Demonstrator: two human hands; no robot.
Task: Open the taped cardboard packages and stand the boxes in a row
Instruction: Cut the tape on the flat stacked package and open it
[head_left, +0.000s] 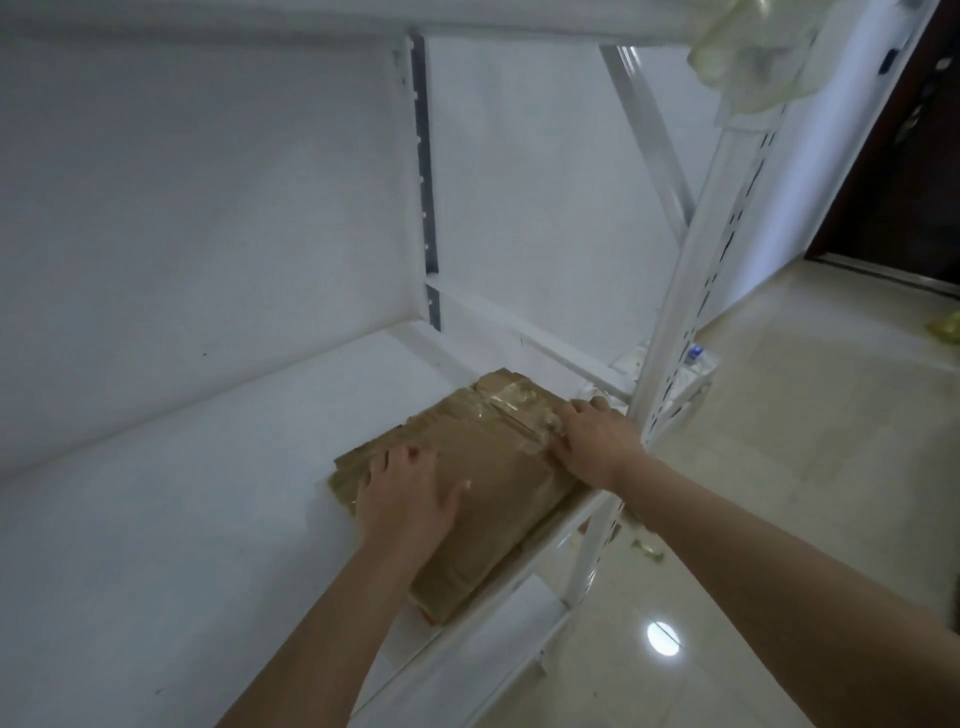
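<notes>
Taped cardboard package (498, 467) lay flat at the white shelf's (182, 493) right front corner, left hand (410, 493) pressed on it with spread fingers, right hand (592, 441) picked at the clear tape (511, 402), grip unclear

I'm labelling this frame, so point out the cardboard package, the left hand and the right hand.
cardboard package (498, 467), head view, bare top face.
left hand (410, 493), head view, back of hand.
right hand (592, 441), head view, back of hand.

white shelf (208, 493), taped cardboard package (498, 467) flat
</notes>
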